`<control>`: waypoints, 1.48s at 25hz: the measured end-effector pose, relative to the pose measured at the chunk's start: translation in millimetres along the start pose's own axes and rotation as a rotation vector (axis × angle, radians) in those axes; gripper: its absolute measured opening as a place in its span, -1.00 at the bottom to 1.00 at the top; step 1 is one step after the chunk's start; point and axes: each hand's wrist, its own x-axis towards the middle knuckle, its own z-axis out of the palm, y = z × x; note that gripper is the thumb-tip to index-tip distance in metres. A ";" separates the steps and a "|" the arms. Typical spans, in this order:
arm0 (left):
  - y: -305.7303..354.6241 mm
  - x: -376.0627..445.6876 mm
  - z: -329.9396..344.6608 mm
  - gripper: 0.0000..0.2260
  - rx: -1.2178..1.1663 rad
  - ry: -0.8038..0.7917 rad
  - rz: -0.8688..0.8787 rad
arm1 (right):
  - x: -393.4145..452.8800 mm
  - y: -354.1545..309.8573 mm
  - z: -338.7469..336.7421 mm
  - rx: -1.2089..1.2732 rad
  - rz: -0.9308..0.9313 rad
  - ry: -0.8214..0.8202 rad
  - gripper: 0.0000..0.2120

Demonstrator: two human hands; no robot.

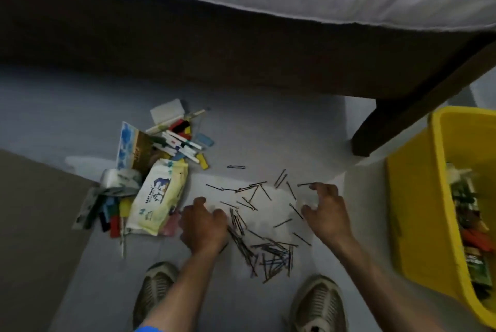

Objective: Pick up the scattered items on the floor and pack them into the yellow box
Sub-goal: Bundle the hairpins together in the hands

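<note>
Item 1: hairpins, scattered on pale floor between my hands. Left hand curled over the pile's edge; what it holds I cannot tell. Right hand fingers loosely bent, holding nothing. Item 2: yellow box, far right, partly filled. Item 3: wipes pack, markers, left. Bed frame bounds the far side.

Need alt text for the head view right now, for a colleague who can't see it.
Both hands, left and right, reach down among thin dark hairpins scattered on the floor. A pile of markers and a wipes pack lies left; the yellow box stands right.
</note>
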 end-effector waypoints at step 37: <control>-4.6 -22.8 36.9 -0.67 -0.250 -0.221 0.000 | 11.2 -23.5 76.9 -0.152 -0.340 -0.162 -0.87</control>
